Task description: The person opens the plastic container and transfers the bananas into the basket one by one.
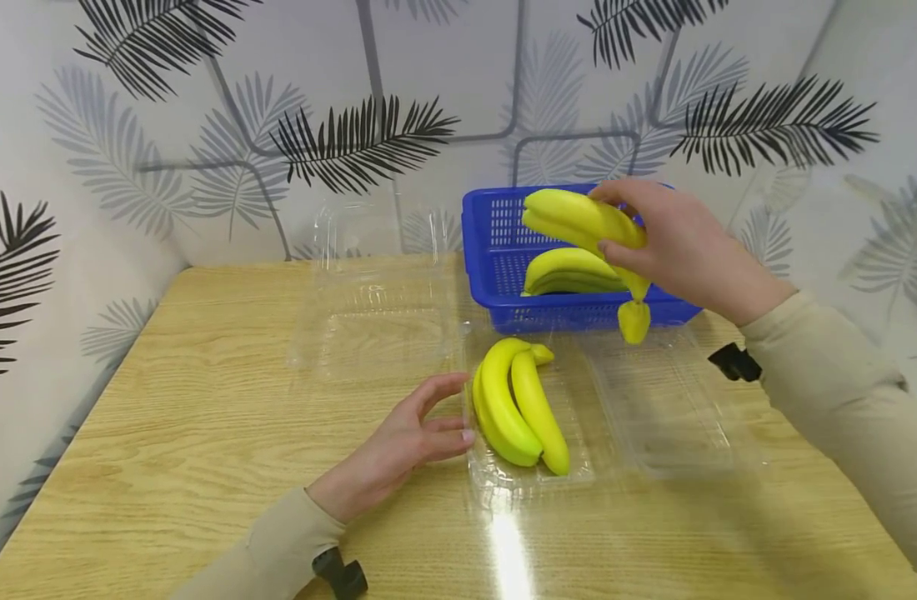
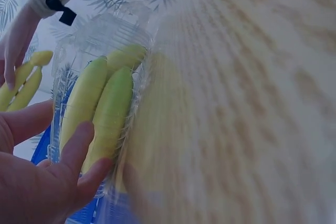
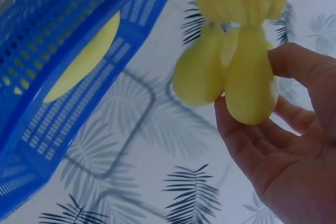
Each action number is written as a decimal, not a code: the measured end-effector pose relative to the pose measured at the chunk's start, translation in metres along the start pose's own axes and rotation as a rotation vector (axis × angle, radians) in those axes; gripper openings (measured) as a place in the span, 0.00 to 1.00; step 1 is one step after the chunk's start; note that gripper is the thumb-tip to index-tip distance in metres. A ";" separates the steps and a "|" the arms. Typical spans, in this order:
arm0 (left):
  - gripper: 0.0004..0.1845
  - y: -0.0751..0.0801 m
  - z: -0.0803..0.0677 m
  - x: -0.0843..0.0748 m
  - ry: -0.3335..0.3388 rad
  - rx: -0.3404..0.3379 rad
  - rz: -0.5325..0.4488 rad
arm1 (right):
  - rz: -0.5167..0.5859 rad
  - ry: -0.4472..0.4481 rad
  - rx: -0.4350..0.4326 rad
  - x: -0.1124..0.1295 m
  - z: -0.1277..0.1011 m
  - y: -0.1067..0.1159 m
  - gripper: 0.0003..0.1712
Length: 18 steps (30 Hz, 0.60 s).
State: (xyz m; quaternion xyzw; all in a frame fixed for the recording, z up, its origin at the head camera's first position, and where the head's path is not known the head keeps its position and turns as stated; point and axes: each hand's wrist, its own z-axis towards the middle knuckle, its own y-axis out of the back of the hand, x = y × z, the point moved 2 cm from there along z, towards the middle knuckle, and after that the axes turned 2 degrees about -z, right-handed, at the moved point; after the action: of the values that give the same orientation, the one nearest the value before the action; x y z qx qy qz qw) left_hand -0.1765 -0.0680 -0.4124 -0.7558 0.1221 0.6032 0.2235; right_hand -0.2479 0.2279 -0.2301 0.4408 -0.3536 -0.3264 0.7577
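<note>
My right hand [image 1: 687, 246] grips a bunch of yellow bananas [image 1: 578, 217] above the blue basket, with its stem end hanging down. In the right wrist view, the thumb and fingers hold the bunch's rounded ends [image 3: 252, 77]. A second bunch [image 1: 571, 267] sits in the basket [image 1: 496, 208]. A third bunch [image 1: 511, 400] lies in a clear plastic container [image 1: 496, 479] at the front. Against this container's left side rests my left hand [image 1: 398, 442], fingers spread and fairly straight. The left wrist view shows those fingers close beside the bananas [image 2: 113, 108] in the clear container.
The container's hinged clear lid [image 1: 668, 417] lies unfolded on its right. Behind and left stands another clear container [image 1: 383, 342], its lid [image 1: 379, 229] raised toward the patterned wall covering [image 1: 443, 83]. All stand on a wood-grain table [image 1: 203, 417].
</note>
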 end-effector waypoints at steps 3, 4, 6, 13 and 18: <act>0.40 0.000 0.001 0.001 -0.005 -0.004 0.010 | -0.021 0.021 0.003 -0.013 0.015 -0.001 0.28; 0.40 0.000 0.001 0.001 -0.005 -0.006 0.014 | -0.027 0.022 0.011 -0.017 0.020 -0.002 0.28; 0.40 0.000 0.001 0.001 -0.006 -0.009 0.021 | -0.040 0.023 0.023 -0.026 0.029 -0.006 0.27; 0.39 0.000 0.002 0.001 -0.008 -0.010 0.023 | 0.013 -0.033 0.111 -0.053 0.056 -0.028 0.24; 0.39 0.000 0.002 0.001 -0.009 -0.009 0.021 | 0.045 -0.063 0.172 -0.068 0.068 -0.046 0.23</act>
State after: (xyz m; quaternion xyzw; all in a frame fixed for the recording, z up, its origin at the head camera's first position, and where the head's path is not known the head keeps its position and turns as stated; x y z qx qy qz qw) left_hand -0.1779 -0.0674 -0.4140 -0.7528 0.1261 0.6095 0.2142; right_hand -0.3488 0.2345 -0.2636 0.4855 -0.4140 -0.2915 0.7127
